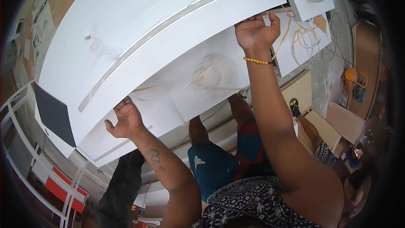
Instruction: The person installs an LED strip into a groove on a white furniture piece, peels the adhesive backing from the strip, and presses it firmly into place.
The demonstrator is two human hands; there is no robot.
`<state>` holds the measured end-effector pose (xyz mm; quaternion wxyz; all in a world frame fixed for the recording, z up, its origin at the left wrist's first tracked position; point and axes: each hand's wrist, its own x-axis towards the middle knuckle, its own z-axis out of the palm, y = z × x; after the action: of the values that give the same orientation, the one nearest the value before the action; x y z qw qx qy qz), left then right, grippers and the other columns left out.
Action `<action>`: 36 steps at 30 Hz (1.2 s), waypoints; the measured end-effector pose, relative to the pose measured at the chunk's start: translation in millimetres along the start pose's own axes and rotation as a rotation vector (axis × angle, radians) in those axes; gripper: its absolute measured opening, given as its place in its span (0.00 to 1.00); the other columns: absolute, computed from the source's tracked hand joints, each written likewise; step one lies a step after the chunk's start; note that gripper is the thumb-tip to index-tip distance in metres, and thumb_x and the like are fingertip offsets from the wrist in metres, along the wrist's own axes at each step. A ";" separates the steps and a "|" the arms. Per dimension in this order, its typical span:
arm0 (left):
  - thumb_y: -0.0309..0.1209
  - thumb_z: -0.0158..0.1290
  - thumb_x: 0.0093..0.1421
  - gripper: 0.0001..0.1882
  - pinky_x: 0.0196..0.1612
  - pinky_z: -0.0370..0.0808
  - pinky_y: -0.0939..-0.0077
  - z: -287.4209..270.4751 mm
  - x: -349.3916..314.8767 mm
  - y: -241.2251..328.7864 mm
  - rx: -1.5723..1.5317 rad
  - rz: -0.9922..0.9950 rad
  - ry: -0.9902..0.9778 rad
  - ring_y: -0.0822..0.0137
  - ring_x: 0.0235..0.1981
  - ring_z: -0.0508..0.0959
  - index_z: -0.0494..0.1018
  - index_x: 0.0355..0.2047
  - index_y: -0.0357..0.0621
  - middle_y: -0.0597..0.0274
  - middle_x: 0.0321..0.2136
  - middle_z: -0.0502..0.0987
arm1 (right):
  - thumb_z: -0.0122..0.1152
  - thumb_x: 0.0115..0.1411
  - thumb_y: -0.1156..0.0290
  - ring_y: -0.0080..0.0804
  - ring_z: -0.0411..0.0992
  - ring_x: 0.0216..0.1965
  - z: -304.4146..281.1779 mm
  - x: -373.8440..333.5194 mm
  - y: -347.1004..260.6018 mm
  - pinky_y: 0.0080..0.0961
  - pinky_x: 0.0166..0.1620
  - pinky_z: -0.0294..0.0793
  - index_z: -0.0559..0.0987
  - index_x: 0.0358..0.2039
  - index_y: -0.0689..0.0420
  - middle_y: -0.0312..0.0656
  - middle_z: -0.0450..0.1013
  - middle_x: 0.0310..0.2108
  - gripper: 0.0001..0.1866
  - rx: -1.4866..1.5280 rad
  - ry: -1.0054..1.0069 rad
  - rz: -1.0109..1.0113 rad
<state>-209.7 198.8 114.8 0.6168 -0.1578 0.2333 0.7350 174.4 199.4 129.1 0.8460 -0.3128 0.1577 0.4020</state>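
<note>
Two open palms up at the white panel's (pixel 139 17) edge.
Left hand (pixel 127 120) centre-left, right hand (pixel 258 33) upper right; thumbs spread, fingertip contact unclear. I'd keep support even.

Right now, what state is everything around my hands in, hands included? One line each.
Left hand: open, palm up, fingers partly hidden under upper panel
Right hand: open, palm up, fingers partly hidden likewise
Upper white panel: smudged
Lower white panel: marked by a pale, dusty-looking patch
Yellow cord: loosely looped
Yellow bracelet: worn, right wrist
</note>
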 end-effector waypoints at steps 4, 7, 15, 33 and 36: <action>0.43 0.50 0.51 0.34 0.59 0.60 0.51 1.2 -0.8 -0.7 -0.008 0.004 0.024 0.46 0.54 0.71 0.61 0.50 0.26 0.37 0.50 0.71 | 0.50 0.56 0.48 0.34 0.66 0.44 2.8 -21.3 29.0 0.35 0.54 0.64 0.68 0.47 0.62 0.40 0.66 0.39 0.29 -0.091 0.038 0.015; 0.43 0.50 0.51 0.35 0.60 0.60 0.51 -8.3 4.0 11.2 -0.020 -0.065 -0.080 0.46 0.55 0.71 0.60 0.51 0.26 0.38 0.51 0.71 | 0.49 0.57 0.48 0.32 0.66 0.41 3.2 -43.4 57.6 0.33 0.53 0.65 0.69 0.45 0.61 0.39 0.66 0.38 0.27 -0.086 0.060 0.080; 0.46 0.50 0.51 0.36 0.60 0.58 0.51 4.5 -2.3 3.9 0.019 -0.017 0.091 0.49 0.58 0.68 0.61 0.53 0.30 0.41 0.53 0.70 | 0.47 0.57 0.36 0.31 0.65 0.42 -6.5 -108.3 139.9 0.34 0.56 0.61 0.70 0.46 0.58 0.38 0.66 0.42 0.36 -0.055 0.005 0.280; 0.44 0.52 0.47 0.31 0.52 0.66 0.59 0.9 -2.5 16.2 0.046 -0.149 0.076 0.57 0.50 0.71 0.65 0.47 0.35 0.52 0.46 0.71 | 0.45 0.51 0.22 0.37 0.64 0.50 -17.0 -171.6 229.7 0.40 0.55 0.62 0.67 0.53 0.60 0.43 0.66 0.51 0.50 -0.116 -0.097 0.267; 0.45 0.51 0.48 0.30 0.51 0.67 0.60 1.7 -1.7 16.8 0.052 -0.167 0.065 0.58 0.49 0.71 0.66 0.46 0.36 0.53 0.45 0.71 | 0.45 0.51 0.22 0.37 0.64 0.49 -13.5 -184.4 243.1 0.40 0.54 0.63 0.67 0.52 0.59 0.43 0.66 0.49 0.50 -0.145 -0.109 0.301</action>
<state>-225.8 196.2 119.6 0.6719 -0.1844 0.2585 0.6691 -130.8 200.2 116.7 0.7588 -0.3236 0.1274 0.5507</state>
